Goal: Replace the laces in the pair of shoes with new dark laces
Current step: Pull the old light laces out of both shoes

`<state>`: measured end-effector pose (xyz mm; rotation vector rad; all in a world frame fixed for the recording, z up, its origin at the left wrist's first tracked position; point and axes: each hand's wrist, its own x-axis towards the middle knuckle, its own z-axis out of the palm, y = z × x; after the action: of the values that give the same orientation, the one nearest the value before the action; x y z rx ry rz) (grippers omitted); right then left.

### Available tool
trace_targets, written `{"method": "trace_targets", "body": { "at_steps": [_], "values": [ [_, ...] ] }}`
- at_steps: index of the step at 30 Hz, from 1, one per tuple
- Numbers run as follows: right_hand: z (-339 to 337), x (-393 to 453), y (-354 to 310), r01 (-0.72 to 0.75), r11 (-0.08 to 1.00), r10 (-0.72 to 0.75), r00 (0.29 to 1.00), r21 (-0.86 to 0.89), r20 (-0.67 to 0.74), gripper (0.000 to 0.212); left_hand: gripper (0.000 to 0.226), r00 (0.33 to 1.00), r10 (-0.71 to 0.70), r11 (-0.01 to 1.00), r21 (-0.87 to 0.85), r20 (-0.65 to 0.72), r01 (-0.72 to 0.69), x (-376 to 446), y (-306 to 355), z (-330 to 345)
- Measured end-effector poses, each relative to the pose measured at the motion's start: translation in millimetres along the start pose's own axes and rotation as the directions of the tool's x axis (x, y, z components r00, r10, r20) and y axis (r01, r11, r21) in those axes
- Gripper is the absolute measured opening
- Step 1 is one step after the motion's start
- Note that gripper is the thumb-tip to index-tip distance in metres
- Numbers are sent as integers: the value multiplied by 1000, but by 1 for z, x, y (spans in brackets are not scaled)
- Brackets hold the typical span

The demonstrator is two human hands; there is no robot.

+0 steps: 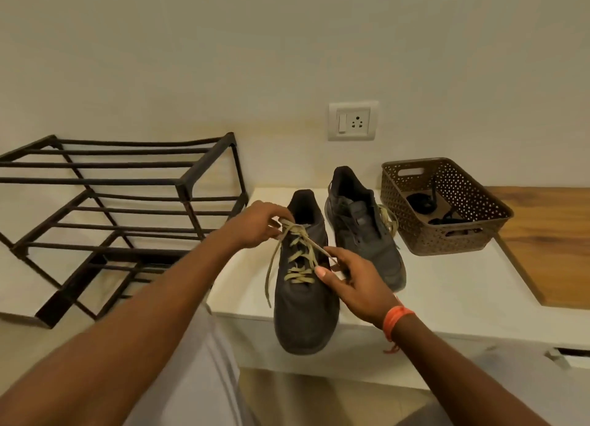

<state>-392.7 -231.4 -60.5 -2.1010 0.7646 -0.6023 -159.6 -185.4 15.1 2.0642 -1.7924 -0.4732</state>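
Near shoe [303, 298] on white surface [447, 285], toe over front edge, pale lace [295, 261] still threaded. Left hand [255, 223] fingers pinch lace at top eyelets; right hand [351, 282] fingers pinch other lace end. Second shoe [364, 231] just behind. Dark laces [443, 218] in basket [459, 243], right.

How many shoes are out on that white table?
2. The near shoe lies between the left hand and right hand, its toe past the table's front edge. The far shoe sits behind it, beside the brown basket. None shows elsewhere.
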Motion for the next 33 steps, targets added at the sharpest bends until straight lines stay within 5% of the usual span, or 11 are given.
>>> {"method": "trace_targets", "body": {
  "at_steps": [3, 6, 11, 15, 19, 22, 27, 29, 33],
  "values": [
    [-1, 8, -2, 6, 997, -18, 991, -83, -134, 47, 32, 923, -192, 948, -306, -334, 86, -15, -4, 28],
    [-3, 27, -20, 13, 1000, -14, 974, -6, -226, 49, 9, 835, -429, 780, -607, -344, 150, -17, 3, 47],
    [-3, 59, -42, -11, 979, 3, 999, -205, -39, 24, 23, 907, -277, 888, -445, -318, 115, -22, 1, 53],
    [-20, 70, -51, -86, 989, 90, 996, -124, 29, 20, 17, 857, -258, 935, -338, -446, 106, -23, -4, 51],
    [-51, 69, -42, -125, 965, 185, 947, 230, -262, 28, 16, 566, -562, 789, -595, -603, 150, -19, -3, 25],
    [-61, 66, -34, -60, 855, 261, 908, 516, -327, 27, 12, 361, -778, 558, -830, -513, 23, -17, -9, 16],
    [-75, 64, -31, 148, 470, 424, 827, 870, -369, 27, 8, 169, -860, 464, -876, -482, -133, -19, 3, 11],
    [-81, 62, -25, 170, 457, 462, 793, 873, -396, 27, 4, 153, -853, 489, -867, -499, -99, -19, 3, 12],
    [-64, 56, -28, -14, 795, 285, 891, 606, -354, 31, 39, 296, -694, 719, -648, -656, 250, -23, 19, 24]
  ]
}}
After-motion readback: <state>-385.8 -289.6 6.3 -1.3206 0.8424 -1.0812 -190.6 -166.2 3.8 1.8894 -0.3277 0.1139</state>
